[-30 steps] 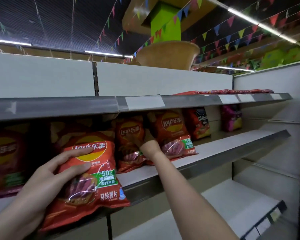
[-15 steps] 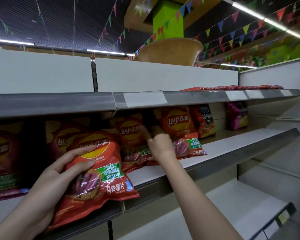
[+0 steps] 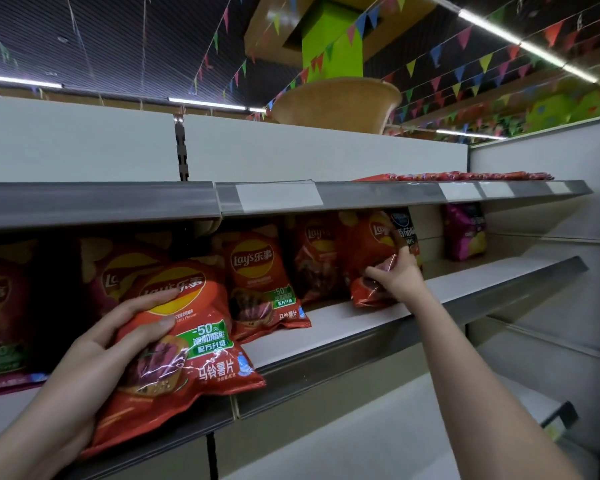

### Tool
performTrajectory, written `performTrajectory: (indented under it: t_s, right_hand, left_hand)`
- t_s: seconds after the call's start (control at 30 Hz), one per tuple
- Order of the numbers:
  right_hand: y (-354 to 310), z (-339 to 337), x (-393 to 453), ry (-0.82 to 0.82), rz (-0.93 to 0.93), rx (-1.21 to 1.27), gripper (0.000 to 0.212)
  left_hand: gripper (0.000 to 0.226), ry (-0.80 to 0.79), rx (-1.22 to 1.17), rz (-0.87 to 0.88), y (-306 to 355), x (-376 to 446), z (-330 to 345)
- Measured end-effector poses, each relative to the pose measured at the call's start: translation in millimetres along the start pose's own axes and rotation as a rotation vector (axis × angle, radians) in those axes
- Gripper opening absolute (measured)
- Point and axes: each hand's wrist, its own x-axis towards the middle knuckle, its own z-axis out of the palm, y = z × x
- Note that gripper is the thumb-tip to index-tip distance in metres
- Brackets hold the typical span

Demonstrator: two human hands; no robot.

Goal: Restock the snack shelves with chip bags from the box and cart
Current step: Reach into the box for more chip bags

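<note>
The middle shelf (image 3: 361,327) is long and white, with red chip bags standing in a row. The left hand (image 3: 94,355) grips a big red chip bag (image 3: 184,351) at the shelf's front edge, fingers curled round its side. Farther right, the right hand (image 3: 395,278) pinches a smaller-looking red bag (image 3: 368,261) standing on the shelf.
</note>
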Motion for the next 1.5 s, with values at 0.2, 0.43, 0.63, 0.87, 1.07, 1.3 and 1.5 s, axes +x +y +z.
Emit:
performTrajectory:
  t_s: [0.2,0.43,0.63,0.87,1.07,1.3,1.5]
  right_hand:
    - [-18.0,32.2,-17.1,-0.164,-0.035,-0.198,0.064]
    - [-65.6,45.3,-52.0,-0.105,-0.056,-0.729,0.094]
    - [-95.6,102.4,-103.7,-0.431,-0.275,-0.532,0.083]
    - [-109.2,36.4,-96.9,-0.495,-0.263,-0.246,0.072]
    - [-123.0,-38.3,-125.3,-0.840,-0.382,-0.436,0.083]
    - [-114.7,-21.3,-194.1,-0.761,-0.499,-0.432,0.098]
    - [-110.5,-4.1,-208.9,-0.762,-0.450,-0.340,0.100]
  left_hand:
    - [0.079,0.001,0.029,-0.020,6.2,-1.5,6.4]
    - [0.038,0.042,-0.017,-0.049,7.3,-5.3,5.8]
    - [0.052,0.082,0.024,-0.023,11.3,-10.4,8.3]
    - [0.082,0.068,0.169,-0.058,26.7,-21.2,-17.2]
    - [0.087,0.002,0.290,-0.076,32.8,-24.9,-35.5]
    - [0.100,0.071,0.285,-0.058,30.3,-34.5,-31.2]
    - [0.069,0.129,0.284,0.024,31.3,-39.9,-27.6]
